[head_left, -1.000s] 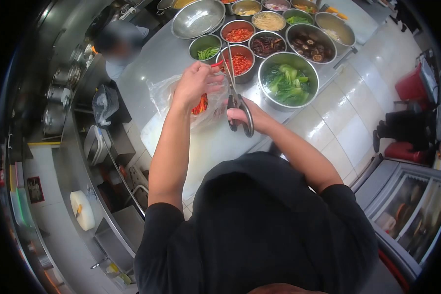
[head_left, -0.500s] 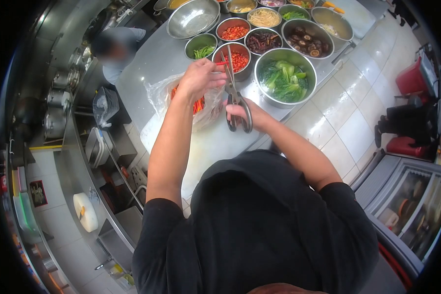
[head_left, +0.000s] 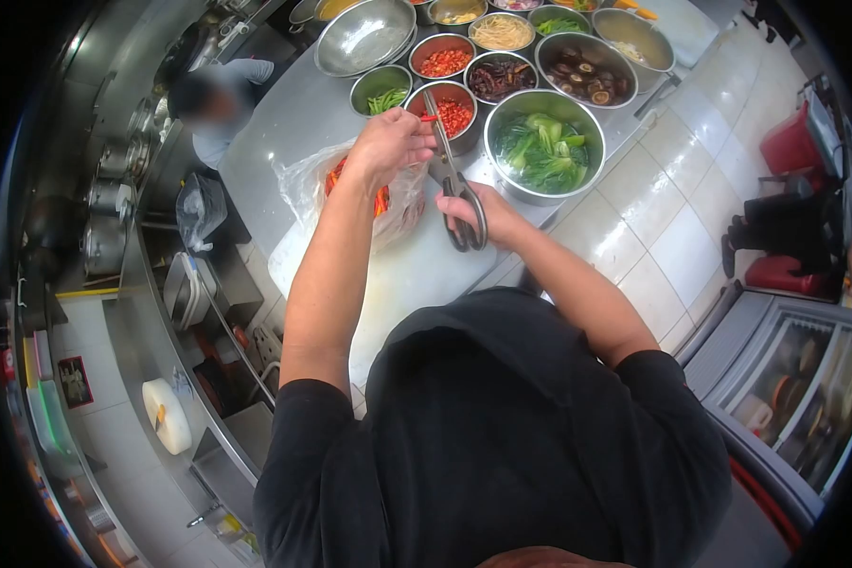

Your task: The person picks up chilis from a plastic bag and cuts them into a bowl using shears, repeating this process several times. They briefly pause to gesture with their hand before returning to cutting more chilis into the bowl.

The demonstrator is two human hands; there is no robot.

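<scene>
My left hand (head_left: 396, 144) pinches a red chili (head_left: 429, 118), with only a short piece showing past the fingertips. In my right hand (head_left: 483, 214) are the scissors (head_left: 449, 156), their blades closed together beside the chili. Both hands are over the near edge of a metal pot of cut red chilies (head_left: 456, 115). Below my left wrist a clear plastic bag (head_left: 405, 204) of whole red chilies (head_left: 381, 201) lies open, partly hidden by my forearm. A larger pot of leafy greens in water (head_left: 544, 151) stands to the right of the scissors.
Several metal pots hold green pieces (head_left: 386, 100), dried dark chilies (head_left: 500, 78), mushrooms (head_left: 592, 76) and pale shreds (head_left: 502, 32). An empty metal bowl (head_left: 364, 36) sits at the back left. A white cutting board (head_left: 417, 275) lies nearest me. Another person (head_left: 220, 104) is at the left.
The scissor blades, apart before, have come together. Less of the red chili shows past my left fingertips. The whole view has shifted slightly.
</scene>
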